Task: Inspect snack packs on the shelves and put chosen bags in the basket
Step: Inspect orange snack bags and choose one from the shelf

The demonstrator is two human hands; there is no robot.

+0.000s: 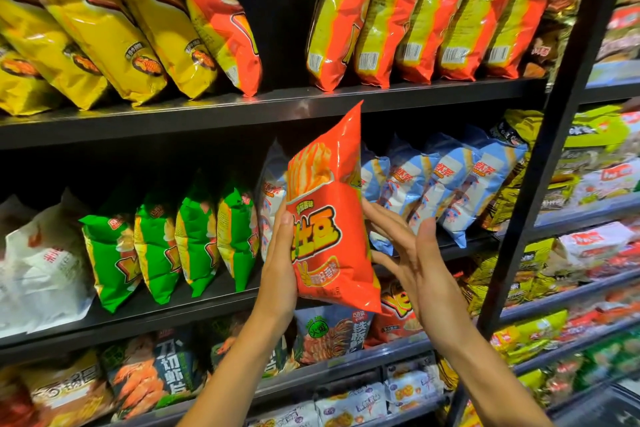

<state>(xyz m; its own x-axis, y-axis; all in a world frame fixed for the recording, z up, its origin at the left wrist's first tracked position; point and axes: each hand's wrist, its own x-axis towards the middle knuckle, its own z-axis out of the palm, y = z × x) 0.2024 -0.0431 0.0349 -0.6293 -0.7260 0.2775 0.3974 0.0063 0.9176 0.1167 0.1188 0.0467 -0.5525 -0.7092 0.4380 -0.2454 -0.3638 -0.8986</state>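
Right now the orange snack bag [329, 215] is held upright in front of the middle shelf [173, 308], its top corner reaching the black edge of the upper shelf [207, 114]. The left hand [280, 267] grips its left side with the thumb on the front. The right hand [408, 253] is released, fingers spread just beside the right edge, before the blue bags [450, 184]. An empty gap shows among the red bags [398, 17] above.

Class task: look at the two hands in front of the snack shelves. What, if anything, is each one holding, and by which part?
The left hand grips the orange-red snack bag by its left edge. The right hand holds nothing, fingers spread beside the bag's right edge.
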